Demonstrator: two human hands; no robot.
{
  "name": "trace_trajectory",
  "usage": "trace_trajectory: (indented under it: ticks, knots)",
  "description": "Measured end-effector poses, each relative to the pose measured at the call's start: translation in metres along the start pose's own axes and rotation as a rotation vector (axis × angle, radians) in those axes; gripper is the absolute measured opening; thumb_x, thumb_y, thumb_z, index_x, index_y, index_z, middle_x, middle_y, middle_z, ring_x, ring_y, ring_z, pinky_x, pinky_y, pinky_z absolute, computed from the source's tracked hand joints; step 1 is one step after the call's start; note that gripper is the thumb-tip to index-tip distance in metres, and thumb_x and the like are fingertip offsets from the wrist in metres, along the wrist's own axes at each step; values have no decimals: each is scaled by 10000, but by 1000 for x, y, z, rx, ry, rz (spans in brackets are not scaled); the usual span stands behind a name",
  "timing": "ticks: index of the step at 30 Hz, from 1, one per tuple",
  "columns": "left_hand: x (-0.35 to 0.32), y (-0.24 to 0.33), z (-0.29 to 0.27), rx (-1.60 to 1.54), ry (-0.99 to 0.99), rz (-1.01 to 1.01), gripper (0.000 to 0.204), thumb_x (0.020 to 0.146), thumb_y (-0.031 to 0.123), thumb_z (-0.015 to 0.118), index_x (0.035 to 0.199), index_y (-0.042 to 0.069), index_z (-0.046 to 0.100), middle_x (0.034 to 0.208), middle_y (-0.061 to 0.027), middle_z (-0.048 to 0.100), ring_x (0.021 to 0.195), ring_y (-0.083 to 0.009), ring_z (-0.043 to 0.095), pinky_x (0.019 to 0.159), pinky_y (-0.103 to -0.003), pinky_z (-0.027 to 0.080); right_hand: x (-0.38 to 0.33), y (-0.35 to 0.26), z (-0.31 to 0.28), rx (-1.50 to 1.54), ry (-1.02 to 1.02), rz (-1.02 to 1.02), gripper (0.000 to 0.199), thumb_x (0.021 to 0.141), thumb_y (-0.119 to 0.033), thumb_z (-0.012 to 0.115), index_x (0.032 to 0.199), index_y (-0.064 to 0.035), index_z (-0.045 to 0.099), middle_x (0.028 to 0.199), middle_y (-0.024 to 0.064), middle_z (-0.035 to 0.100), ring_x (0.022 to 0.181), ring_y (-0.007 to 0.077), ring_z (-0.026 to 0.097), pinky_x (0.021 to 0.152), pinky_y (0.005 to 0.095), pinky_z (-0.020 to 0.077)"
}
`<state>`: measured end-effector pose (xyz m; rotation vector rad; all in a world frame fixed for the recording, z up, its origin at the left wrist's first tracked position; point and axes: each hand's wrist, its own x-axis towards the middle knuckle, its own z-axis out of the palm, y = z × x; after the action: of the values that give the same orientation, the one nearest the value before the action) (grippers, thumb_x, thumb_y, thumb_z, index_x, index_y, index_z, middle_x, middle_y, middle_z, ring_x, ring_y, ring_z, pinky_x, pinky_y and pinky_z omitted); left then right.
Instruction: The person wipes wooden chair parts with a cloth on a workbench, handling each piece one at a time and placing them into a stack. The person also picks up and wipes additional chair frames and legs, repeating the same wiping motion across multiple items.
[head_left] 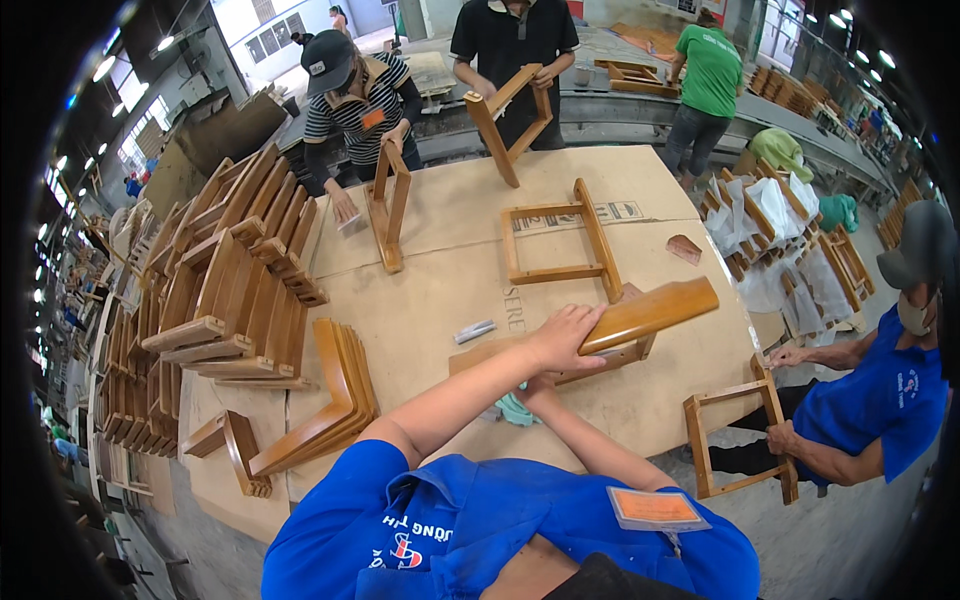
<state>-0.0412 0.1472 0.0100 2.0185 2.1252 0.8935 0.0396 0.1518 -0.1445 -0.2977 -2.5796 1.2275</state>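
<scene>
A brown varnished wooden frame (655,315), with a broad rounded armrest-like bar on top, stands tilted before me on the cardboard-covered table (430,300). My left hand (565,338) is closed over the near-left end of that bar. Lower down, beside the frame's under part, my right hand (538,394) is closed on a teal cloth (515,410); its fingers are partly hidden. To the left of the frame lie small grey-white strips (475,331). Just beyond it, another wooden frame (555,245) rests flat on the cardboard.
Stacked wooden frames (235,290) crowd the table's left side, with nested angled pieces (335,400) nearer me. A reddish-brown scrap (684,248) lies far right. Two people across the table and a person in blue (870,400) at right handle frames. Wrapped frames (770,220) stand beyond.
</scene>
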Motion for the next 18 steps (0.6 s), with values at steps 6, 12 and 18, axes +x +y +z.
trace_trajectory:
  ticks: [6, 12, 18]
  knots:
    - [-33, -1, -55, 47, 245, -42, 677, 803, 327, 706, 1360, 49, 440, 1277, -202, 505, 1200, -360, 466, 1030, -411, 368, 42, 40, -26, 539, 132, -71, 422, 886, -149, 599, 1270, -28, 474, 1224, 145, 553, 1114, 284, 538, 974, 393, 408]
    - [-106, -26, -131, -204, 504, -417, 560, 820, 213, 702, 1318, 60, 496, 1220, -140, 575, 1164, -277, 523, 998, -366, 389, 66, -5, -120, 403, 360, -11, 352, 898, -122, 612, 1198, 27, 502, 1077, 129, 603, 985, 234, 584, 869, 350, 466]
    - [-117, -20, -123, 8, 363, -301, 504, 800, 217, 734, 1230, 21, 557, 1110, -152, 606, 1043, -292, 580, 915, -353, 459, 79, -75, -175, 1421, 305, 138, 394, 947, -136, 558, 1285, 24, 437, 1219, 170, 582, 1124, 267, 573, 977, 397, 457]
